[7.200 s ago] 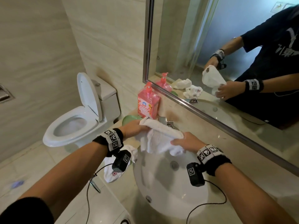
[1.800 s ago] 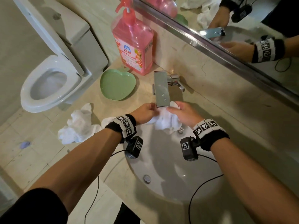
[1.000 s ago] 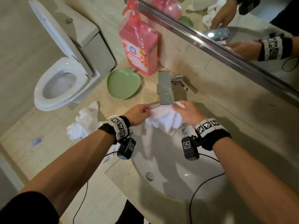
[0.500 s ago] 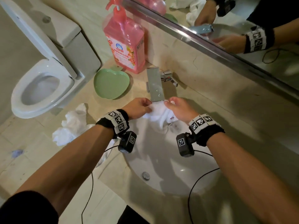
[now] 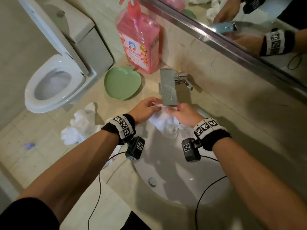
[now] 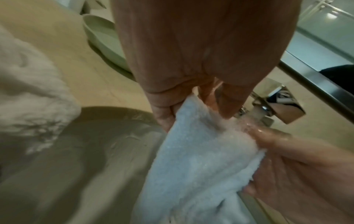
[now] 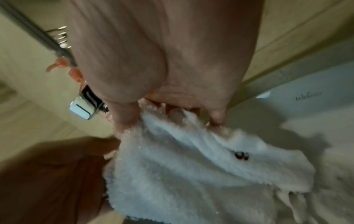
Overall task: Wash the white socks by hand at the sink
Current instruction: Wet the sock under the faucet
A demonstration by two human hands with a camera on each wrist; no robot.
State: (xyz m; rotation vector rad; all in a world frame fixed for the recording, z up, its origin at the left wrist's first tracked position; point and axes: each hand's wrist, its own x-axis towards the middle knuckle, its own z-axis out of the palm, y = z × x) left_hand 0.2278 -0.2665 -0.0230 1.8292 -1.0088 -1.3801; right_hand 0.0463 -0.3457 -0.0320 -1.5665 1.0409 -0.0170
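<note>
At frame center, under the faucet (image 5: 168, 87), left hand (image 5: 146, 110) & right hand (image 5: 183, 114) both pinch a white sock (image 5: 163, 122) over the sink (image 5: 182, 185). Vs. 7 s ago the sock has dropped from chest height into running water. More socks (image 5: 79, 125) lie crumpled at left, by a green dish (image 5: 122, 83).

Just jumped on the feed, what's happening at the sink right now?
A person is washing a white sock over the sink. Both the left hand and the right hand grip it under the faucet, and the left wrist view shows water running onto it. More white socks lie bunched on the counter to the left, near a green dish and a pink soap bottle.
</note>
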